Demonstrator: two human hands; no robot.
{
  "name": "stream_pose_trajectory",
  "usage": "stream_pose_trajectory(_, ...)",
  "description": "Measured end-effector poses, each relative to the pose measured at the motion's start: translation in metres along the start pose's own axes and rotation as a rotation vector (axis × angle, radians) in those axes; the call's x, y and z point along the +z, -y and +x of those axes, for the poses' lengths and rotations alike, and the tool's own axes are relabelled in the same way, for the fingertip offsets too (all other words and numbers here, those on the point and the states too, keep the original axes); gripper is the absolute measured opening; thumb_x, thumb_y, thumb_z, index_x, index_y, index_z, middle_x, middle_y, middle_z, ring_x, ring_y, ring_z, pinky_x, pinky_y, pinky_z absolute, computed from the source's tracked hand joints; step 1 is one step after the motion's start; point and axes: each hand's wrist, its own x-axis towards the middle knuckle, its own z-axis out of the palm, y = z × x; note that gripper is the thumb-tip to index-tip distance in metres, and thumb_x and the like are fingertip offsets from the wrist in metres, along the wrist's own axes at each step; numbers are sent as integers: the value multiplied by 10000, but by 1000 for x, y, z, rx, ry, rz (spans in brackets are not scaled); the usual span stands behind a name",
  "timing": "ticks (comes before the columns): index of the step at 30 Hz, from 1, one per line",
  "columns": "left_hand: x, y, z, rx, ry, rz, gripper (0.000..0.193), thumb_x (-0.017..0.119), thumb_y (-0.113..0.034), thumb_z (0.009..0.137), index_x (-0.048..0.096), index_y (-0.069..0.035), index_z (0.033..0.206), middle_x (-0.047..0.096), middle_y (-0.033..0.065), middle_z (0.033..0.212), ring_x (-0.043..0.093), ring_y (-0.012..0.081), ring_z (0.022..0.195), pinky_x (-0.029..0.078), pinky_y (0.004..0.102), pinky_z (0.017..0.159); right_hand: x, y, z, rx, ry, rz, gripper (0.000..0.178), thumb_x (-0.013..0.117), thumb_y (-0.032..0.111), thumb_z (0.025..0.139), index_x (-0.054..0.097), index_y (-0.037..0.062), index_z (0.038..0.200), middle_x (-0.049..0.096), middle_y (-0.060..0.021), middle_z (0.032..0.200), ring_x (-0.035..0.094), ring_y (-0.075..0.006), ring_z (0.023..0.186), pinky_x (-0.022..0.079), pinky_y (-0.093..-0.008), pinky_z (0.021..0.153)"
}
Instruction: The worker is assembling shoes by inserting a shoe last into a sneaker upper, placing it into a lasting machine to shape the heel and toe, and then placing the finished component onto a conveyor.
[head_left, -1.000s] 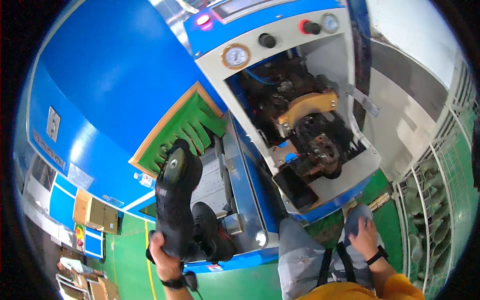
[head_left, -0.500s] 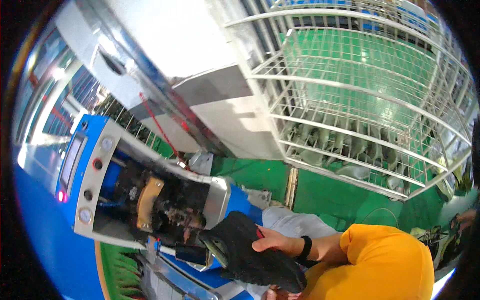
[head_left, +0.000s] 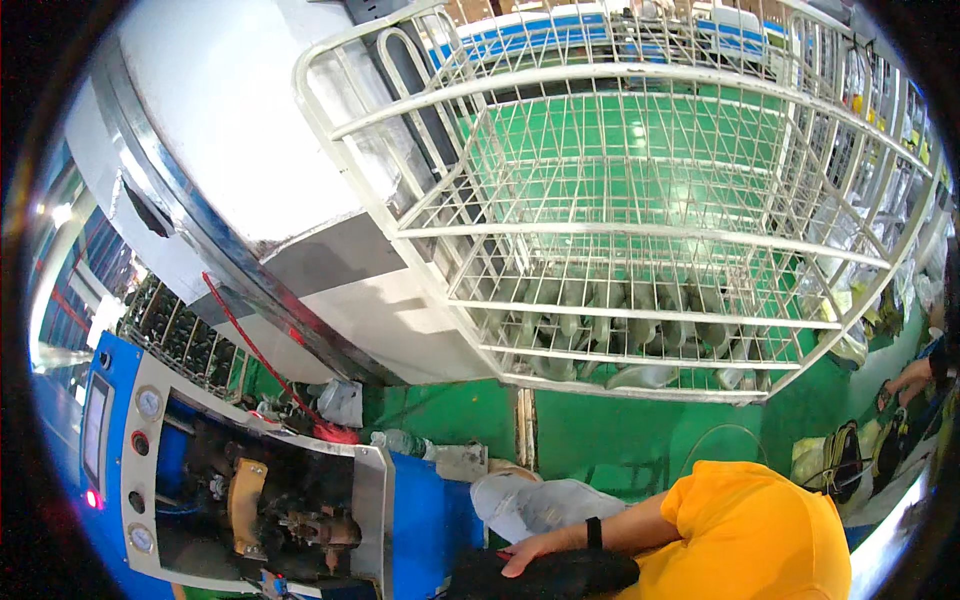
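At the lower edge, my right hand point(head_left: 536, 551) is closed on a dark, black shoe point(head_left: 590, 573), with the thumb lying over its top. The shoe is in shadow and the picture's edge cuts it off, so its underside is hidden. A black band point(head_left: 594, 533) circles my right wrist, below an orange sleeve point(head_left: 745, 530). My left hand is out of the picture. Left of the shoe stands a blue machine point(head_left: 418, 515) with gauges, knobs and a lit red lamp. Inside its dark opening sits a curved tan pad point(head_left: 246, 508) beside a metal fixture point(head_left: 325, 530).
Beyond my arm stands a white wire cage cart point(head_left: 620, 235); several grey-green, shoe-shaped pieces point(head_left: 640, 325) lie low in it. A white cabinet point(head_left: 240, 130) rises at the far left. Another person's hand point(head_left: 908, 380) shows at the right rim, above dark shoes point(head_left: 845, 460).
The view has shifted, so cart and machine sit lower and further left. The shoe in my right hand has dropped to the lower edge. My left fingers, visible under the shoe before, have left the picture.
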Motion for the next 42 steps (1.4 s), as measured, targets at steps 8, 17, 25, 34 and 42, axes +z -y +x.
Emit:
stream_pose_trajectory(8, -45, 11, -21, -175, 65, 255, 508, 674, -264, 982, 592, 83, 1343, 694, 178, 1172, 632, 248, 1035, 493, 347, 925, 82, 50, -39, 157, 5, -114, 717, 771, 357, 886, 491, 54, 1472, 492, -152, 1500, 529, -330, 1299, 444, -487, 1090)
stream_pose_trajectory(17, -81, -21, -54, -235, 83, 474, 392, 664, -323, 1004, 706, 10, 1207, 717, 80, 1009, 609, 174, 861, 506, 329, 771, 30, 24, -13, 32, -257, -80, 788, 789, 384, 881, 431, 80, 1515, 640, -21, 1288, 612, -126, 1133, 494, -301, 963)
stream_pose_trajectory(25, -126, 71, -41, -25, -337, 383, 391, 646, -319, 1021, 689, 10, 1226, 707, 69, 1053, 617, 192, 887, 511, 358, 803, 22, 20, -23, 15, -314, -203, 580, 749, 393, 902, 571, 80, 1358, 692, -14, 1181, 664, -136, 1004, 534, -307, 891)
stream_pose_trajectory(34, -75, 97, -18, 50, -206, 66, 402, 656, -304, 1013, 659, 9, 1265, 683, 100, 1159, 612, 242, 1014, 496, 403, 898, 76, 46, -34, 12, -338, 304, 488, 723, 398, 909, 643, 87, 1277, 731, -58, 1149, 703, -196, 943, 572, -366, 852)
stream_pose_trajectory(42, 3, -13, -21, -6, -120, 237, 504, 594, -414, 1028, 572, 14, 1294, 657, 171, 1142, 614, 298, 998, 509, 425, 868, 56, 39, -7, -116, -176, -538, 1044, 782, 399, 887, 134, 88, 1645, 502, -36, 1415, 497, -125, 1227, 409, -282, 1011)
